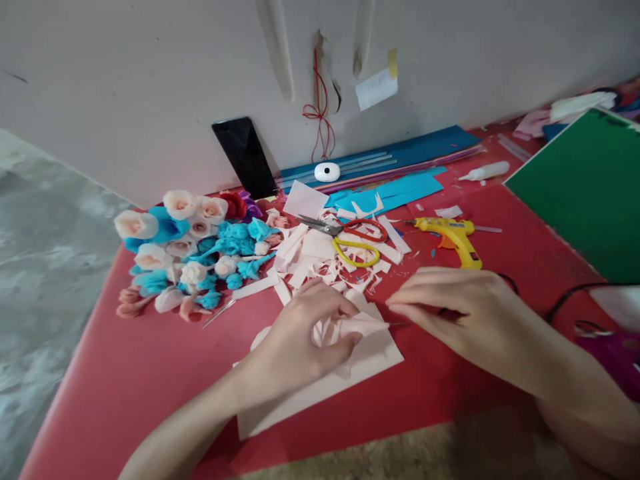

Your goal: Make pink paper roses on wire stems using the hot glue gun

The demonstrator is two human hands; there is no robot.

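My left hand is closed around a pale pink paper flower, its thumb and fingers pinching the petals. A pale sheet of paper lies flat on the red table beneath that hand. To the right, my right hand has thumb and fingertips pressed together just off the flower's tip. A thin dark line, perhaps a wire, runs from the tip towards these fingers; what they pinch is too small to make out. Scissors with red and yellow handles rest on pale paper scraps beyond my hands.
Pink, white, blue and red paper flowers are bunched at the left. A yellow glue gun lies beyond my right hand, near a green board. A black phone leans on the wall by blue paper strips.
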